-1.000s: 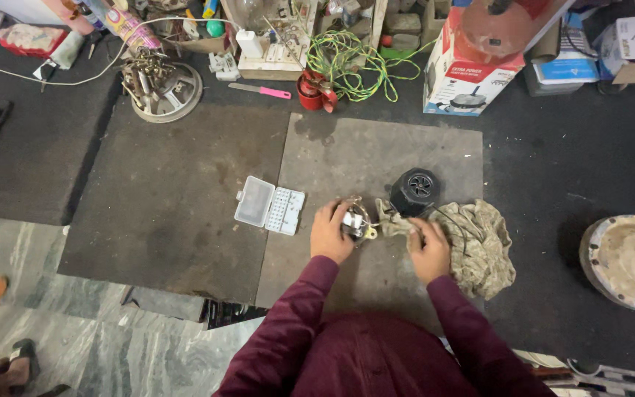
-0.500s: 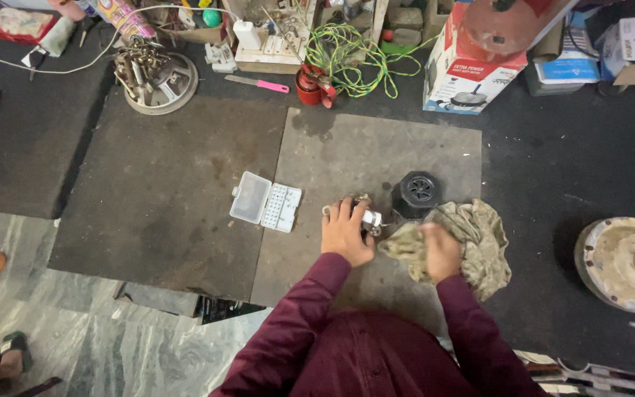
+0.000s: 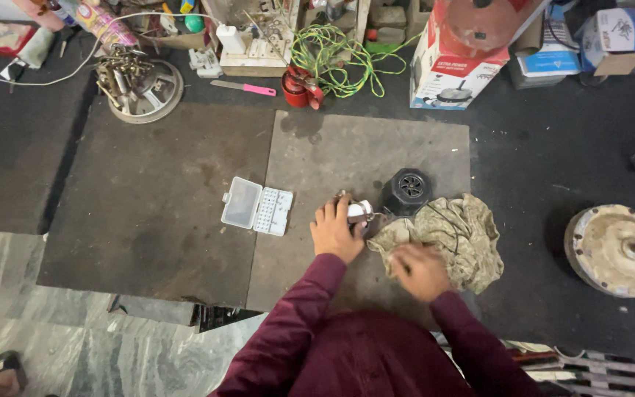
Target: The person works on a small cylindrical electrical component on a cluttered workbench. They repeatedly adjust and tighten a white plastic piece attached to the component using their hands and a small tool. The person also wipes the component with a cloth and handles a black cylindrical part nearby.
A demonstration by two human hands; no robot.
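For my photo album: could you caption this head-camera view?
Seated on the floor, left hand grips a small metal part while right hand presses a rag beside a black housing.

Single view only, worn on the head, looking almost straight down from above onto a floor workspace. Pitched slightly forward, so the maroon sleeves and lap fill the bottom edge while shelves and boxes crowd the top. Set fairly high: left hand (image 3: 337, 231) and right hand (image 3: 422, 270) small, just below centre, on the grey mat (image 3: 376, 147). Wide enough to catch marble floor (image 3: 53, 338) bottom left and a round metal disc (image 3: 619, 250) at the right edge. No second view, so nothing shared.
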